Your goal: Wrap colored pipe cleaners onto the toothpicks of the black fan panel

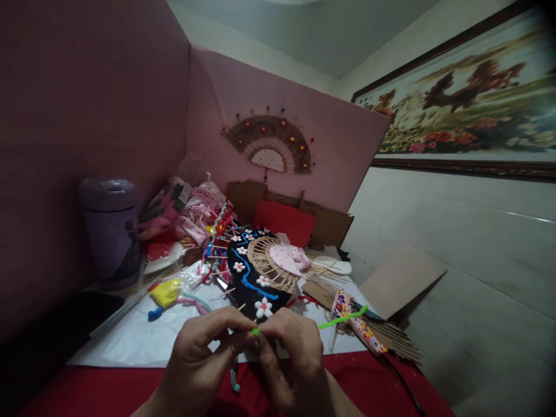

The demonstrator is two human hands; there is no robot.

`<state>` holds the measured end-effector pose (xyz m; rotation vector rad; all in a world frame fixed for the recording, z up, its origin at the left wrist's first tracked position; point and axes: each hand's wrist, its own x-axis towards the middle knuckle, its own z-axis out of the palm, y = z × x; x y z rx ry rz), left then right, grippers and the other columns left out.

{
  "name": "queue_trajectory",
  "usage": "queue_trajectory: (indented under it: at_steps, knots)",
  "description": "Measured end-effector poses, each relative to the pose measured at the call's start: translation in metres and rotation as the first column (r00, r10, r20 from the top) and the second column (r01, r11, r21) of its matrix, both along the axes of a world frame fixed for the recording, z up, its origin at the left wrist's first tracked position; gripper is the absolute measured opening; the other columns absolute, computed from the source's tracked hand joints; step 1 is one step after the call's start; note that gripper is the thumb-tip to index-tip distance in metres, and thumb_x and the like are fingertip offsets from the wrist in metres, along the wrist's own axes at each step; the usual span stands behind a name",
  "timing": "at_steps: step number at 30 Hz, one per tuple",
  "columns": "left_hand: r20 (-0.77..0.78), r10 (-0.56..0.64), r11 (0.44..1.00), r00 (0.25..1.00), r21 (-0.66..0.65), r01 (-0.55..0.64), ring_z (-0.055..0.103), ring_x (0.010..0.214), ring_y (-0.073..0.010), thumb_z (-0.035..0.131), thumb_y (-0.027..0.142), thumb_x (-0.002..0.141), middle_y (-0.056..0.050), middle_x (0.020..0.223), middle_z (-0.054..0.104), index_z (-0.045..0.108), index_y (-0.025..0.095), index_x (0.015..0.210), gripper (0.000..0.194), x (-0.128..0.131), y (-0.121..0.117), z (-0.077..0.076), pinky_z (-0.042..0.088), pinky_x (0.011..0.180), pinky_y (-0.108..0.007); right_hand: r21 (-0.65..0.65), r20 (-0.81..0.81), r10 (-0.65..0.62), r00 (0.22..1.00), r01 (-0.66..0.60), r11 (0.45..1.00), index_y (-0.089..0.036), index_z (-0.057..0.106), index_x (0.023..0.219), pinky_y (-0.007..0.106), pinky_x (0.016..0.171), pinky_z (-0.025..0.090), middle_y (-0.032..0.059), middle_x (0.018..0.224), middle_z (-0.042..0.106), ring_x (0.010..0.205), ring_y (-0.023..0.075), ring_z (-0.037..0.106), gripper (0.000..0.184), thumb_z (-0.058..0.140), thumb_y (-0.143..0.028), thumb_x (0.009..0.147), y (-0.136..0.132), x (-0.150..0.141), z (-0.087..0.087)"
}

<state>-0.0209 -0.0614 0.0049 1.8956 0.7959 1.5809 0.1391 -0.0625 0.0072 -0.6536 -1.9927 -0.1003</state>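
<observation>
My left hand (200,354) and my right hand (290,354) meet low in the middle, fingers pinched together on a green pipe cleaner (256,332). Its free end (343,318) sticks out to the right of my right hand. Just beyond my fingers lies a black fan-shaped craft (249,272) with white flowers, a blue wavy line, wooden sticks and a pink centre. A teal pipe cleaner piece (234,380) hangs below my hands.
A white sheet (130,339) covers the red table (87,391). A purple container (110,229) stands at left, with piles of coloured pipe cleaners (215,243), a yellow clay lump (165,292), cardboard pieces (402,278), and a finished fan (270,142) on the pink board.
</observation>
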Motion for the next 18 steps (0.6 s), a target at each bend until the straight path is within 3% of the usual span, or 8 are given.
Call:
queue_trajectory:
  at_steps: [4, 8, 12, 16, 18]
  knots:
    - [0.013, 0.014, 0.998, 1.0, -0.065, -0.014, 0.057, 0.051, -0.0101, 0.062, 0.017, 0.077, 0.0, 0.061, 0.064, 0.067, 0.018, 0.075, 0.006, 0.0, 0.0, 0.0, 0.046, 0.045, -0.016, 0.011, -0.013, -0.022, 1.0, 0.022, 1.0, -0.016, 0.056, 0.088, 0.029, 0.058, 0.037, 0.003, 0.071, 0.059, 0.063, 0.015, 0.054, 0.012, 0.051, -0.01, 0.079, 0.0, 0.002, 0.0]
    - [-0.015, 0.076, 0.997, 0.997, -0.019, -0.076, 0.055, 0.047, -0.009, 0.06, 0.016, 0.077, 0.002, 0.055, 0.06, 0.065, 0.018, 0.07, 0.009, 0.001, -0.002, 0.002, 0.045, 0.045, -0.016, 0.019, 0.011, -0.019, 1.0, 0.019, 1.0, -0.016, 0.055, 0.089, 0.029, 0.059, 0.038, 0.0026, 0.07, 0.058, 0.064, 0.015, 0.055, 0.015, 0.047, -0.009, 0.079, -0.002, 0.001, 0.002]
    - [-0.061, 0.197, 0.971, 0.978, 0.152, -0.186, 0.055, 0.045, -0.009, 0.056, 0.01, 0.077, 0.003, 0.054, 0.061, 0.061, 0.018, 0.068, 0.013, 0.002, -0.003, 0.005, 0.044, 0.044, -0.016, 0.048, 0.027, -0.036, 0.999, 0.034, 0.998, -0.017, 0.055, 0.086, 0.028, 0.056, 0.036, 0.0015, 0.066, 0.056, 0.06, 0.0142, 0.054, 0.012, 0.046, -0.01, 0.08, -0.003, -0.002, 0.0]
    - [-0.092, 0.366, 0.86, 0.926, 0.414, -0.298, 0.063, 0.059, -0.0121, 0.053, 0.002, 0.076, -0.001, 0.064, 0.066, 0.06, 0.018, 0.077, 0.017, 0.004, -0.002, 0.0, 0.048, 0.055, -0.018, 0.061, -0.005, -0.016, 1.0, 0.016, 0.998, -0.017, 0.053, 0.083, 0.027, 0.054, 0.034, 0.0001, 0.064, 0.054, 0.058, 0.0133, 0.052, 0.009, 0.049, -0.011, 0.08, -0.003, -0.005, -0.007]
    - [-0.107, 0.39, 0.816, 0.915, 0.501, -0.289, 0.064, 0.066, -0.0136, 0.052, 0.0, 0.075, -0.003, 0.069, 0.068, 0.061, 0.018, 0.084, 0.022, 0.005, -0.001, -0.006, 0.049, 0.06, -0.019, 0.031, -0.014, -0.007, 1.0, 0.007, 0.999, -0.017, 0.054, 0.088, 0.027, 0.056, 0.035, 0.0011, 0.067, 0.056, 0.06, 0.0134, 0.052, 0.011, 0.048, -0.01, 0.081, -0.003, -0.005, -0.01]
